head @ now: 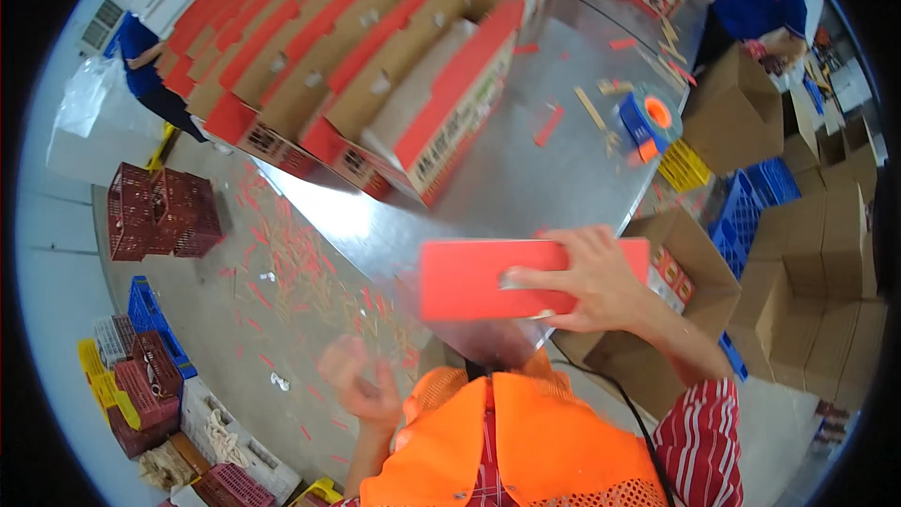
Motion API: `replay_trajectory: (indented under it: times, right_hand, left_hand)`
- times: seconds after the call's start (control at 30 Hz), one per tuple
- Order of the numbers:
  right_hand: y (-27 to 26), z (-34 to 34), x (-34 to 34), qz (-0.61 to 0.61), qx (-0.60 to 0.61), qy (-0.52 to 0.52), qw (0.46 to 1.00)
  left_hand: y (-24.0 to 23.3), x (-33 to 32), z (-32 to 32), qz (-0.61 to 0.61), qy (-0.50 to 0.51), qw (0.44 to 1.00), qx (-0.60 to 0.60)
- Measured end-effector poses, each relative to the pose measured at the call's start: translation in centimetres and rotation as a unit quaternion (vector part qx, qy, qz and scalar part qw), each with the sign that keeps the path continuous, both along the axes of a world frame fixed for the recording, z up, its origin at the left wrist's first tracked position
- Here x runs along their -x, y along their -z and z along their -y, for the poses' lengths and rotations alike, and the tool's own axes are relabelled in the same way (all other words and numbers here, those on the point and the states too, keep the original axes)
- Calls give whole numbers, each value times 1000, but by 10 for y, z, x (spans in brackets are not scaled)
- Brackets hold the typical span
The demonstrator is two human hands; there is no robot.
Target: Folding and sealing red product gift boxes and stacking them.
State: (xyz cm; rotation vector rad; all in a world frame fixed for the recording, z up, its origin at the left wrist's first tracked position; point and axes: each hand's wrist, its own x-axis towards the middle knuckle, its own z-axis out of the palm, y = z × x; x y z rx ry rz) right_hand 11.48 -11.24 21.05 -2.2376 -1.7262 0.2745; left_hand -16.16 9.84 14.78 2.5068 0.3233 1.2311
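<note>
My right hand grips a flat red carton across its right half, thumb on the upper face. The carton is over the near end of a shiny metal table. Blurred by motion, my left hand is off to the left of the table's near corner, with nothing in it and its fingers apart. Farther up the table stands a row of open red-and-brown cardboard boxes. The nearest box has a pale lining or content and printed writing on its side.
A blue tape dispenser stands near the table's right edge. An open cardboard box holding small printed cartons is at my right. Red and tan strips litter the floor. Crates stand left. Co-workers are beyond.
</note>
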Motion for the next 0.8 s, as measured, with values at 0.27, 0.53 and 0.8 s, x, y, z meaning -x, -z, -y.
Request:
replay_trajectory:
  times: [0.27,0.53,0.8]
  right_hand:
    - [16,7,-72,72,-63,315,944]
    - [13,-12,-95,74,-14,383,921]
    - [-5,-14,10,-118,-218,310,918]
  left_hand:
    - [66,-146,-87,3,39,864,502]
    - [119,-220,-59,13,-52,936,349]
    - [79,-175,-20,-56,-101,885,452]
